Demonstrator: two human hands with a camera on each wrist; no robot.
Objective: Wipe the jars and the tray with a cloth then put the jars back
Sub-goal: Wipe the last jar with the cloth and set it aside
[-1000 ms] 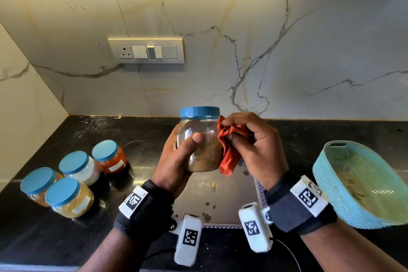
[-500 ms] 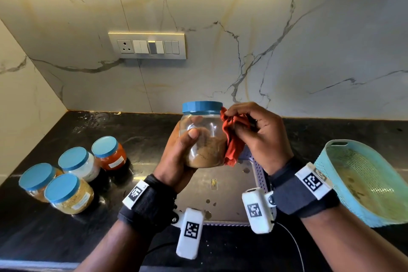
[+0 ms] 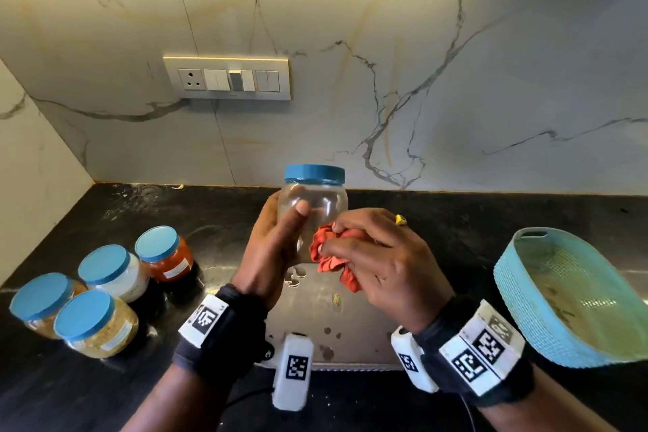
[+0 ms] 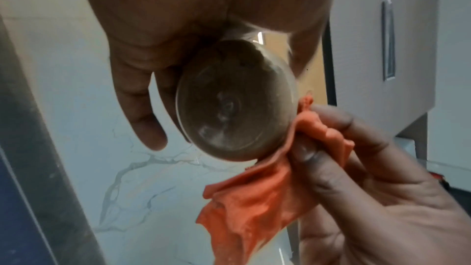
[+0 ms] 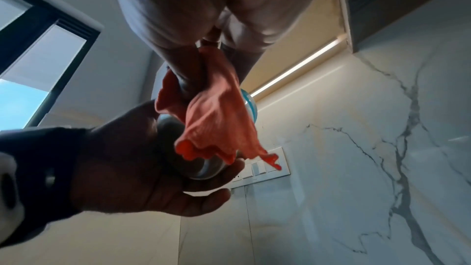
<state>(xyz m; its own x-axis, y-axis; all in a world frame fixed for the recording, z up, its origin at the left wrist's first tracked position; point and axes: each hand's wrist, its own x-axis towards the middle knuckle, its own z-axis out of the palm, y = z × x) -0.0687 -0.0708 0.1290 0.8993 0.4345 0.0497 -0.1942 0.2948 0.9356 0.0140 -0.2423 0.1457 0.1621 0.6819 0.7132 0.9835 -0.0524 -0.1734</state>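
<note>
My left hand [image 3: 277, 245] grips a clear jar [image 3: 317, 200] with a blue lid, upright above the counter. Its round base [image 4: 234, 112] faces the left wrist camera. My right hand [image 3: 378, 256] pinches a bunched orange cloth [image 3: 333, 256] against the jar's lower right side; the cloth [image 4: 257, 205] hangs below the base. In the right wrist view the cloth [image 5: 216, 120] drapes over the jar [image 5: 203, 168]. A steel tray [image 3: 336, 326] with spots lies flat under both hands. Several blue-lidded jars [image 3: 101, 291] stand on the counter at the left.
A turquoise plastic basket [image 3: 575, 302] sits tilted at the right, close to my right wrist. The black counter [image 3: 491, 221] runs to a marble wall with a switch plate [image 3: 228, 79]. A side wall closes the left corner.
My right hand has slid the cloth down from the jar's upper side, near the lid, to its lower part. The left hand keeps its grip on the jar.
</note>
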